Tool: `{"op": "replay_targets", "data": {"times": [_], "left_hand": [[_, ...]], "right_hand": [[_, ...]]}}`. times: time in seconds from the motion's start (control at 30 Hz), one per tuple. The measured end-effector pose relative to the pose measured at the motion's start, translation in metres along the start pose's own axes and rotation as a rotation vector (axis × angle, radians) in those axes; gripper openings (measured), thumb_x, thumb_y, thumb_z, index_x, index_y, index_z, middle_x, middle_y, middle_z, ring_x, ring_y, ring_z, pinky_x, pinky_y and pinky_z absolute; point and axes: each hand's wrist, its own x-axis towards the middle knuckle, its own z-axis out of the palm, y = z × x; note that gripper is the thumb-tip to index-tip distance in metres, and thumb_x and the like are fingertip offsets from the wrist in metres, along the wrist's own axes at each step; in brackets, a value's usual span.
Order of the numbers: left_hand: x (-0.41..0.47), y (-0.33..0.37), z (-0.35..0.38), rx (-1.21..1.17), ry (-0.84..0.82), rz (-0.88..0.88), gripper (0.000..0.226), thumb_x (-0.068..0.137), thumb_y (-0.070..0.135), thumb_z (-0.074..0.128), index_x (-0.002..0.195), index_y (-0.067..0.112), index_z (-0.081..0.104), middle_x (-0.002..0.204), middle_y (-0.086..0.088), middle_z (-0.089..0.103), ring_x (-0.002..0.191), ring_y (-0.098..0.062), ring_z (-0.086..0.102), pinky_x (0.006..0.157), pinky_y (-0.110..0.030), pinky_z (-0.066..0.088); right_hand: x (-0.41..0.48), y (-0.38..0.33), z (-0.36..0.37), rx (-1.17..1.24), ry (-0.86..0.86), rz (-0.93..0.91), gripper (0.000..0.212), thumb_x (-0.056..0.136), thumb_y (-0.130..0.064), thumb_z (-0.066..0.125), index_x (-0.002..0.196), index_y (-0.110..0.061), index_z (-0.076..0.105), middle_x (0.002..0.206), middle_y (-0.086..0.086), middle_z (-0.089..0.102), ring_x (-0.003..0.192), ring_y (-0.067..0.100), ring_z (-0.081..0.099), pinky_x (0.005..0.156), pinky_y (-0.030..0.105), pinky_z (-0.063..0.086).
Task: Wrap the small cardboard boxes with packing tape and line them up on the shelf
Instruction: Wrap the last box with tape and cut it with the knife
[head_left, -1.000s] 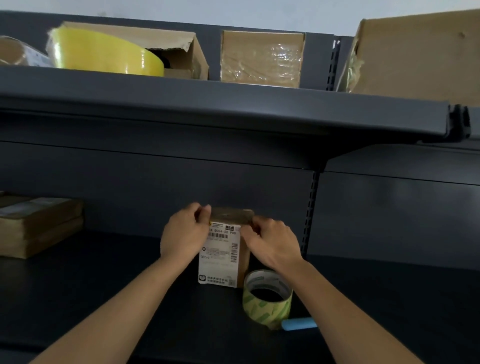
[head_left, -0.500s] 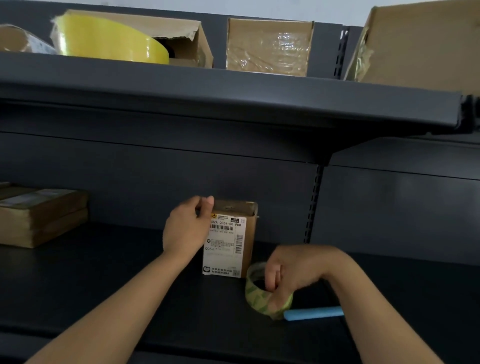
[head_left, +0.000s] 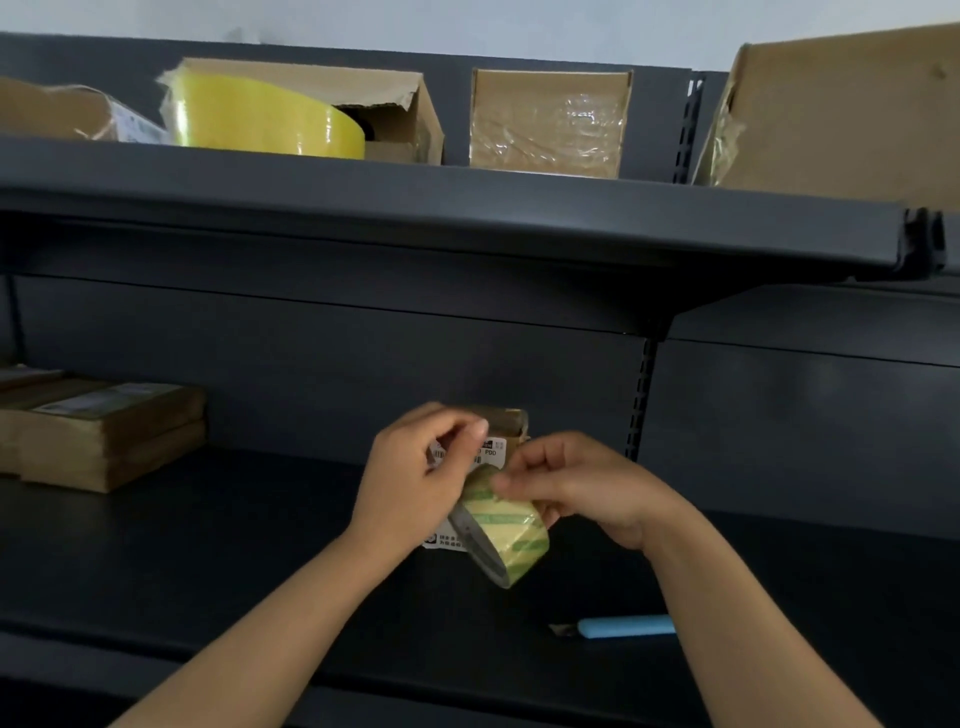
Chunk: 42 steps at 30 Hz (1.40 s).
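Glossy yellow-green packing tape roll (head_left: 500, 526) held above dark metal shelf (head_left: 208, 545), pinched by right hand (head_left: 587, 483). Left hand (head_left: 415, 483) curled at roll's top edge, grip unclear. Small labelled brown cardboard box (head_left: 508, 422) upright behind hands.

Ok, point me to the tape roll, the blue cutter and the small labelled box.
tape roll (head_left: 511, 525), head view, on its yellow-green outer band.
blue cutter (head_left: 626, 626), head view, middle of the handle.
small box (head_left: 506, 418), head view, on its brown top edge.
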Motion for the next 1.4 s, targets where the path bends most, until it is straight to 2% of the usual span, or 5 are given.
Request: {"op": "replay_targets", "data": {"times": [0.3,0.5,0.77,1.07,1.4], "left_hand": [[-0.002,0.006,-0.012,-0.025,-0.215,-0.309,0.048,0.084,0.056,0.049,0.115,0.025,0.069,0.109,0.015,0.07,0.102,0.004,0.062,0.091,-0.019,0.048],[-0.006,0.018,-0.008,0.056,-0.084,-0.184,0.027,0.092,0.039,0.052,0.106,0.027,0.071,0.084,0.015,0.072,0.078,0.003,0.066,0.069,-0.015,0.051],[0.009,0.01,-0.013,-0.378,-0.202,-0.752,0.029,0.094,0.034,0.054,0.101,0.012,0.071,0.098,-0.007,0.073,0.098,-0.019,0.068,0.09,-0.039,0.055],[-0.013,0.008,-0.001,-0.072,-0.065,-0.365,0.036,0.069,0.034,0.08,0.103,0.025,0.072,0.097,0.013,0.072,0.09,0.002,0.066,0.082,-0.022,0.053],[-0.02,0.008,-0.007,0.163,-0.048,-0.061,0.061,0.062,0.049,0.072,0.114,0.016,0.07,0.103,0.016,0.061,0.099,0.0,0.058,0.089,-0.013,0.045]], "right_hand": [[-0.001,-0.003,0.01,0.129,0.149,-0.16,0.01,0.089,-0.018,0.065,0.08,-0.015,0.067,0.076,-0.003,0.066,0.07,0.007,0.061,0.065,0.02,0.048],[-0.001,-0.003,0.014,0.133,0.234,-0.208,0.013,0.09,-0.016,0.065,0.077,-0.014,0.066,0.074,-0.002,0.063,0.069,0.006,0.058,0.065,0.017,0.047],[-0.005,0.004,0.006,0.053,0.158,-0.222,0.007,0.091,-0.014,0.063,0.086,-0.011,0.065,0.084,0.001,0.064,0.081,0.01,0.06,0.082,0.026,0.05],[0.002,0.012,0.014,0.068,0.121,-0.171,0.012,0.097,-0.017,0.054,0.098,-0.02,0.066,0.086,-0.008,0.067,0.078,-0.004,0.063,0.073,0.012,0.049],[0.004,0.025,0.015,0.103,0.061,-0.221,0.012,0.097,-0.018,0.053,0.097,-0.012,0.064,0.089,-0.002,0.065,0.09,0.01,0.061,0.093,0.031,0.048]]}}
